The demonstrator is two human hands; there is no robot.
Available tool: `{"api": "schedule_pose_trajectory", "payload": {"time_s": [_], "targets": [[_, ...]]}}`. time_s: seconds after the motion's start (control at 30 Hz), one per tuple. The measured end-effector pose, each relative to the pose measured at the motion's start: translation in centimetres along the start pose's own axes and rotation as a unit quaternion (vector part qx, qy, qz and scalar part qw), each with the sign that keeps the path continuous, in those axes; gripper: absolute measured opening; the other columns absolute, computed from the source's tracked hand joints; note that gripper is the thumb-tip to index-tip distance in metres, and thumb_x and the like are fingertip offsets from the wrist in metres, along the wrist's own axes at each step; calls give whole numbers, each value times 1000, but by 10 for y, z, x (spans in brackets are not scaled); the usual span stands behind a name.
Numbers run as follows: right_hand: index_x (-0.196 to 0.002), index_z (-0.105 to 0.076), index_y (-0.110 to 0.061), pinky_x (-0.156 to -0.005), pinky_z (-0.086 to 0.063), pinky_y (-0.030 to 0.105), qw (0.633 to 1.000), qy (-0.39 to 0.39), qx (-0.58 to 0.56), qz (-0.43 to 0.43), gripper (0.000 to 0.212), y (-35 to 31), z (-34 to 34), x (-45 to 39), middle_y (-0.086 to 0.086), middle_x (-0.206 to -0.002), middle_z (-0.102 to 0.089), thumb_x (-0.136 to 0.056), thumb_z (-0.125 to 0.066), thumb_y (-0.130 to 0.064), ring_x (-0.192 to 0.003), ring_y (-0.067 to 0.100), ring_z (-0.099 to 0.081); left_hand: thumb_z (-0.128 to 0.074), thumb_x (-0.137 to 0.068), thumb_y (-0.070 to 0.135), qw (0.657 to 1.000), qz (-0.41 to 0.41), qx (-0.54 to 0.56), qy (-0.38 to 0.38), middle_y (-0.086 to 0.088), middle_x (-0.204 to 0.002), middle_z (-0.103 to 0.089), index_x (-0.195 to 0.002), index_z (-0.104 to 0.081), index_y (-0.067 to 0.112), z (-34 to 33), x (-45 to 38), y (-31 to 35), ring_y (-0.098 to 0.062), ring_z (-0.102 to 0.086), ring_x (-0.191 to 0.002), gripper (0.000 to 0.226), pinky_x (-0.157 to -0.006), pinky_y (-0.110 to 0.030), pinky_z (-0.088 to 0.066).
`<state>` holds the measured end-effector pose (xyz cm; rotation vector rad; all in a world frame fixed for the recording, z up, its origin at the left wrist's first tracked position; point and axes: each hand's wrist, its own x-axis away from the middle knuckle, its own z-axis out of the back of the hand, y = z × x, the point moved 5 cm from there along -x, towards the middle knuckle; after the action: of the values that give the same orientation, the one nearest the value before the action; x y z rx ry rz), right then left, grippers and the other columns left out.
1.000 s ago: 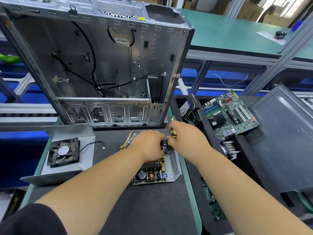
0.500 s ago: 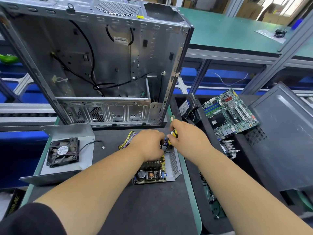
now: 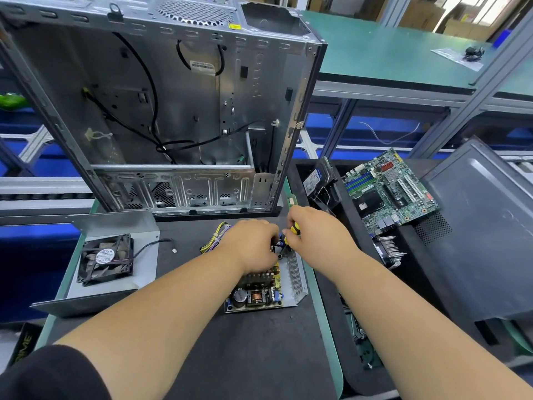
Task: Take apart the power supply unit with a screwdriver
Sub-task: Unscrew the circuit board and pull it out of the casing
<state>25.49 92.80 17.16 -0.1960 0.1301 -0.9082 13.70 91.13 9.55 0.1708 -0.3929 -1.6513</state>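
Power supply unit (image 3: 264, 287), an opened grey metal tray with its circuit board bare, is sitting mid-mat as before, and we are still pinning it with our left hand (image 3: 251, 245), fingers closed on its far end, while our right hand (image 3: 315, 230) keeps gripping the yellow-and-black-handled screwdriver (image 3: 291, 233) at one spot, so that screw is probably not free yet.

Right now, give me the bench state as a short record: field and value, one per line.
workpiece: power supply unit, cover off, circuit board exposed, lying on the dark mat
left hand: resting on the far end of the unit
right hand: closed on a yellow-handled screwdriver, tip hidden between the hands
removed cover: grey metal panel with fan, left of the unit
behind: open computer case, upright
right side: motherboard lying in a black bin
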Motion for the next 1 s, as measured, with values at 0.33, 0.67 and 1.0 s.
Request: {"api": "schedule_pose_trajectory", "payload": {"time_s": [0.33, 0.67, 1.0], "targets": [[-101, -53, -13, -62, -29, 32, 1000, 7, -17, -6, 18, 0, 4, 1, -2, -87, -50, -97, -54, -30, -78, 21, -46, -62, -78, 30, 1000, -2, 5, 7, 2, -106, -62, -107, -61, 25, -1, 0, 0, -23, -56, -101, 29, -81, -31, -44], [-90, -47, -21, -57, -26, 31, 997, 63, -36, 5, 12, 2, 24, 10, -6, -81, -48, -95, -57, -27, -70, 18, -42, -63, -77, 35, 1000, -12, -19, 11, 4, -109, -60, -112, -60, 28, -1, -2, 0, -21, -54, -106, 35, -86, -31, -39], [-102, -54, -12, -65, -31, 34, 999, 36, -23, -5, 18, 3, -5, 7, 6, -97, -60, -97, -57, -29, -86, 26, -53, -63, -77, 34, 999, -15, -31, 1, 0, -108, -61, -111, -60, 23, -1, 0, 2, -24, -55, -107, 36, -90, -34, -40]]}}
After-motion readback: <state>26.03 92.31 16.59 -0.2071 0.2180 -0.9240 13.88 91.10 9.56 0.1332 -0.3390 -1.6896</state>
